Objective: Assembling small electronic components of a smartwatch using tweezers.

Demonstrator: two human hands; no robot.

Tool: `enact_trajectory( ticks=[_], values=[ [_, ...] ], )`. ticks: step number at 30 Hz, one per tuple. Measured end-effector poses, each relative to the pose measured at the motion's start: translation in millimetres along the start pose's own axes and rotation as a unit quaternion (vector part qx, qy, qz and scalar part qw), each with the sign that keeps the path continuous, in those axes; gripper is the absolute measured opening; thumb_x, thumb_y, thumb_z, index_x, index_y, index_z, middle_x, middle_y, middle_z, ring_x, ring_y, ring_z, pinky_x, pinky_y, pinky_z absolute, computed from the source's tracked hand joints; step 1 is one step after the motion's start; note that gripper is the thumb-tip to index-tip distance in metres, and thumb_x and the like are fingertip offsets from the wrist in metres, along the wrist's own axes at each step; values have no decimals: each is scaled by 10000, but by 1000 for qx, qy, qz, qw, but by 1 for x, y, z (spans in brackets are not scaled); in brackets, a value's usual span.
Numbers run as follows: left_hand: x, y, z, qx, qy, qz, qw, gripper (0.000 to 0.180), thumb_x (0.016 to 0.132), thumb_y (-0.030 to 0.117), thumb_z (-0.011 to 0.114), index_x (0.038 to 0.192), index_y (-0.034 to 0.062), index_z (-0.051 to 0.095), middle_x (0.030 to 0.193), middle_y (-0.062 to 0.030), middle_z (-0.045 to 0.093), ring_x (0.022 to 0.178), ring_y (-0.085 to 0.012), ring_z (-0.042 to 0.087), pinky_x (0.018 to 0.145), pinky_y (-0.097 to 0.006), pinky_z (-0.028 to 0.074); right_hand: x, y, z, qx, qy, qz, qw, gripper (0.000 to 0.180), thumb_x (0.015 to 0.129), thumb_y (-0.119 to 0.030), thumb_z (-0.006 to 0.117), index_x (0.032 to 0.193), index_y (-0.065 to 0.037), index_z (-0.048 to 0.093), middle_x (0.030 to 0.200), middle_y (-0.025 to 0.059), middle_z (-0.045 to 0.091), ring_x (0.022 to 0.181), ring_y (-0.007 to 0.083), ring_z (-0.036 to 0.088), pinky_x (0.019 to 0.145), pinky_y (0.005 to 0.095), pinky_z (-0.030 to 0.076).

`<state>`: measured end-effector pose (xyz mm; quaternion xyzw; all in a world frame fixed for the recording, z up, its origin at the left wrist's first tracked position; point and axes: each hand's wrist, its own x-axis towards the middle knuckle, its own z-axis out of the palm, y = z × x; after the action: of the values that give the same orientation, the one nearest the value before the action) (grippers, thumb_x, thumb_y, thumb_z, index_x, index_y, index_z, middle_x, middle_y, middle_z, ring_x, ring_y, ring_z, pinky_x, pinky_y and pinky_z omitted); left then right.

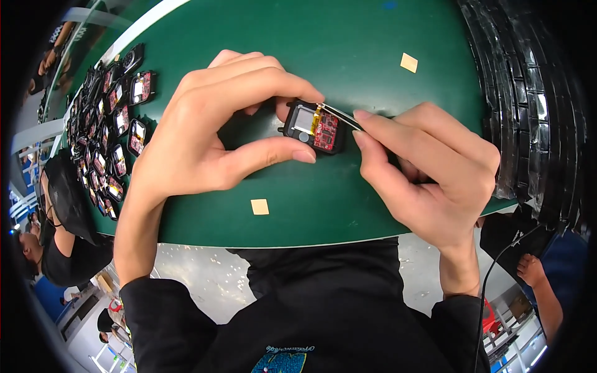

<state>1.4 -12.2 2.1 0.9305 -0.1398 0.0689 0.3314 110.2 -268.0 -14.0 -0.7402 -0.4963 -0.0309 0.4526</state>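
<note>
Over the green table (348, 214), a black device (324, 132), long axis roughly crosswise, is pinched by the left hand's (189, 133) fingers (280, 81); from its right, tweezers (342, 116) are gripped by the right hand (438, 168), tips at its upper edge.

We record no text legible with certainty. On the black shirt (329, 298) we note pale-blue script (290, 349) beside a blue emblem (280, 363); we cannot make out its words. We see pale marks on the red circuit board (327, 132), too small for us to tell whether they are print.
</note>
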Motion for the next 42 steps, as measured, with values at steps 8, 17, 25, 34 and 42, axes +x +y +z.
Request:
enact_trajectory(
  ticks=[8, 17, 25, 34, 42],
  values=[
    [0, -8, -9, -49, -30, 13, 998, 656, 721, 435, 971, 1208, 20, 825, 992, -50, 763, 782, -153, 543, 764, -315, 394, 4, 0, -11, 83, -61, 66, 992, 199, 833, 96, 844, 1017, 23, 864, 728, 52, 709, 601, 96, 611, 549, 247, 427],
    [2, -9, -7, -36, -48, 26, 998, 645, 744, 475, 945, 1193, 26, 831, 1004, -47, 772, 788, -164, 570, 733, -317, 376, 3, 1, -10, 91, -82, 85, 989, 168, 838, 86, 829, 994, 32, 860, 718, 57, 702, 605, 101, 603, 558, 250, 421],
    [3, -7, -6, -47, -48, 34, 997, 564, 742, 415, 959, 1136, 33, 827, 967, -36, 767, 787, -160, 577, 742, -321, 373, 5, -4, -9, 89, -87, 92, 988, 169, 836, 86, 826, 993, 33, 859, 717, 50, 698, 601, 94, 595, 556, 249, 413],
    [4, -9, -6, -46, -45, 33, 997, 558, 737, 397, 963, 1132, 28, 824, 970, -41, 772, 793, -161, 586, 726, -321, 366, 3, 0, -8, 103, -78, 89, 988, 176, 833, 85, 830, 995, 25, 863, 711, 47, 696, 597, 90, 592, 554, 245, 408],
    [2, -9, -5, -53, -40, 44, 997, 538, 753, 370, 959, 1135, 18, 821, 976, -48, 774, 797, -174, 595, 749, -333, 372, 4, -3, -10, 82, -85, 99, 988, 170, 835, 84, 827, 990, 24, 865, 703, 40, 692, 591, 82, 580, 547, 246, 400]
  ],
)
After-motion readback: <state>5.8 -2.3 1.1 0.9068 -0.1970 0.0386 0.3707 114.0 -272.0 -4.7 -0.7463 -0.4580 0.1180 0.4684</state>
